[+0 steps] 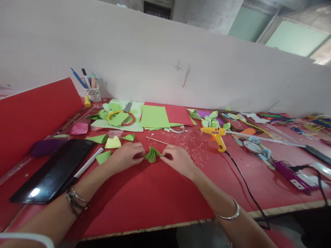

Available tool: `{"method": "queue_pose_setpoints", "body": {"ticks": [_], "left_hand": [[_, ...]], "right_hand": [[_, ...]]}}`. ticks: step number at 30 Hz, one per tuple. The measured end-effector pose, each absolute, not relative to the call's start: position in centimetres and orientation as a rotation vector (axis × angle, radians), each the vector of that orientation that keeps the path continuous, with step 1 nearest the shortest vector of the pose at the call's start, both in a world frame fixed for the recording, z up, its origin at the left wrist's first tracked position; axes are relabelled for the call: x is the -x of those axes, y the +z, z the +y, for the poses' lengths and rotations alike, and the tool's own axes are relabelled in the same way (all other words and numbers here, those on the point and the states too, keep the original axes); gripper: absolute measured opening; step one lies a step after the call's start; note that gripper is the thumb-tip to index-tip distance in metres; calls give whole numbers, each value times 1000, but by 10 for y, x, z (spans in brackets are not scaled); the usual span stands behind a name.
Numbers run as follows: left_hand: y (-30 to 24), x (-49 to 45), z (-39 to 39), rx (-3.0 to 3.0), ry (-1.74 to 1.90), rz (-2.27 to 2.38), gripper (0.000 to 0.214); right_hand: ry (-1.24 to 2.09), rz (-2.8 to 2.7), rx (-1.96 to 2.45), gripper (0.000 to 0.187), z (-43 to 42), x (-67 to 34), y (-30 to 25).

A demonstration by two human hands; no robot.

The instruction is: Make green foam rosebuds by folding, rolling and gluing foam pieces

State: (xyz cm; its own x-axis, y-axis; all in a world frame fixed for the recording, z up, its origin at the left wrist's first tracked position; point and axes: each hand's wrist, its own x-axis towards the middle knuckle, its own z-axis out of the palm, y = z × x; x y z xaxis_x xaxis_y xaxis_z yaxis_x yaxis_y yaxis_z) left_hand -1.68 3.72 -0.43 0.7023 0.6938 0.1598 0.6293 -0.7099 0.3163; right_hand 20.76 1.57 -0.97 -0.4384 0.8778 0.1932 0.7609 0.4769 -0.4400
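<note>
A folded green paper piece [151,154] rests on the red table [155,196] between both my hands. My left hand [127,155] pinches its left side with closed fingers. My right hand [178,159] grips its right side, fingers curled. More green folded pieces [113,142] lie just left of my left hand. A thin wooden stick [156,140] lies behind the paper.
A black phone [53,170] and white pen [88,162] lie at the left. Green and red sheets [154,116], scissors [123,115] and a pen cup [92,92] are at the back. A yellow glue gun [216,135] with its cord sits right. A white partition stands behind.
</note>
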Motion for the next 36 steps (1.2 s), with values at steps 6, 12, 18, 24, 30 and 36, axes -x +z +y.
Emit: {"method": "queue_pose_setpoints", "body": {"ticks": [6,12,18,24,30,36], "left_hand": [[-5,15,33,-2709,397,1055,11],[-5,15,34,-2743,398,1072,12],[-10,8,34,-2713,433,1074,19],[1,20,38,-2720,619,1283,20],[2,58,57,-2780,561,1811,24],[-13,59,62,-2919,443,1776,22]], "right_hand": [[515,-2253,1322,15,11,-203,-3],[571,-2172,1283,30,10,-199,-6],[595,-2211,1221,13,15,-196,-12],[592,-2194,1256,9,16,-197,-14],[599,-2200,1255,7,16,-199,-13],[598,-2199,1259,6,15,-199,-13]]}}
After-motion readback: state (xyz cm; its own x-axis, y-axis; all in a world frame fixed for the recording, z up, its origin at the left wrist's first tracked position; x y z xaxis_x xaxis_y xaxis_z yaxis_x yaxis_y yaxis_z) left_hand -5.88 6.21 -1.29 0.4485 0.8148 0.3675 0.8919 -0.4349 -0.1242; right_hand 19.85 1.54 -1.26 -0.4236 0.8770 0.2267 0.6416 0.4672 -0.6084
